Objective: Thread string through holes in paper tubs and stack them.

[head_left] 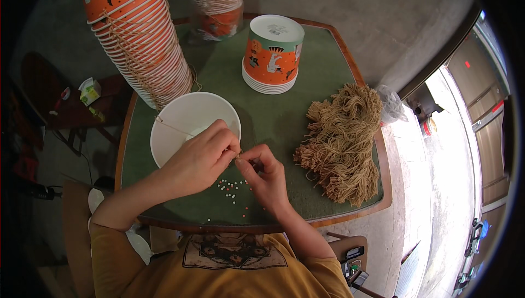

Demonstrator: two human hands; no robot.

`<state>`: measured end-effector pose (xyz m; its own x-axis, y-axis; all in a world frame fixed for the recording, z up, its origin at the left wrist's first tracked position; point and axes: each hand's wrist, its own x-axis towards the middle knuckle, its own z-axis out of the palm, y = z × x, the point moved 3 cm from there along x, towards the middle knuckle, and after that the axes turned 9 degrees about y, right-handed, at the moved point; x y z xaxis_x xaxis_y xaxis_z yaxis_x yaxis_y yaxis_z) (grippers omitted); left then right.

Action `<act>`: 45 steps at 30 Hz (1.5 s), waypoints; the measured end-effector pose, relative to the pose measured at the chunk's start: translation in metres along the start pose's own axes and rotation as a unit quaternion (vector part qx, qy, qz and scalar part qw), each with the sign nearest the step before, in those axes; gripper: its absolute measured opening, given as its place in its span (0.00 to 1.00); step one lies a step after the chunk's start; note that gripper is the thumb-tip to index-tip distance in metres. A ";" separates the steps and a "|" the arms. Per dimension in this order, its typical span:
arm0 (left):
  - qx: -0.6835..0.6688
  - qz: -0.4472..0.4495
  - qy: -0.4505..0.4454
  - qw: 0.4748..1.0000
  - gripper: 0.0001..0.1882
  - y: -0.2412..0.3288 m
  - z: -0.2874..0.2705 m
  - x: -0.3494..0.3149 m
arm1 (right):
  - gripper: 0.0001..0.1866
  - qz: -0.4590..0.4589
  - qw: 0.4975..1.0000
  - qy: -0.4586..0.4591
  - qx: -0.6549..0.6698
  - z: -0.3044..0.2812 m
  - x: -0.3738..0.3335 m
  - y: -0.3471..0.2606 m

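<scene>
My left hand (205,153) is closed in a pinch over the near right rim of a white paper bucket (164,139). A thin piece of tan twine (174,127) runs from the bucket's left side across its mouth into that hand. Close against its fingertips, my right hand (265,175) pinches too, on what looks like the twine's end; the fingers hide most of it. Small white and reddish beads (229,187) lie scattered on the green tabletop just below both hands. The bucket rests with its open mouth toward me.
A tall leaning stack of orange buckets (136,41) with twine handles stands at the left. Upside-down orange buckets (273,62) sit at the back middle, and a plastic-wrapped stack (217,2) behind. A thick twine bundle (347,145) lies at the right on the wood-edged table (322,46).
</scene>
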<state>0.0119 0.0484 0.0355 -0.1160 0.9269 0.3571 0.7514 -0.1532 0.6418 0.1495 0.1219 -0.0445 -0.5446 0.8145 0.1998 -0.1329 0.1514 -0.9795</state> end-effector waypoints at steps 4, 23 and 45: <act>-0.049 -0.021 -0.004 0.999 0.06 -0.001 0.002 -0.001 | 0.04 -0.042 0.999 0.003 -0.012 0.002 0.000 0.000; -0.021 0.005 0.003 1.000 0.09 0.015 -0.012 -0.009 | 0.05 -0.061 0.997 0.046 0.032 0.013 -0.019 0.002; -0.015 -0.120 0.299 0.947 0.12 -0.021 0.013 -0.097 | 0.17 -0.356 0.881 -0.054 -0.308 0.035 -0.050 -0.009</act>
<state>0.0153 -0.0336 -0.0211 -0.6344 0.5780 0.5133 0.6390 0.0185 0.7689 0.1491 0.0600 -0.0450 -0.5855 0.3374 0.7371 -0.0163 0.9042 -0.4268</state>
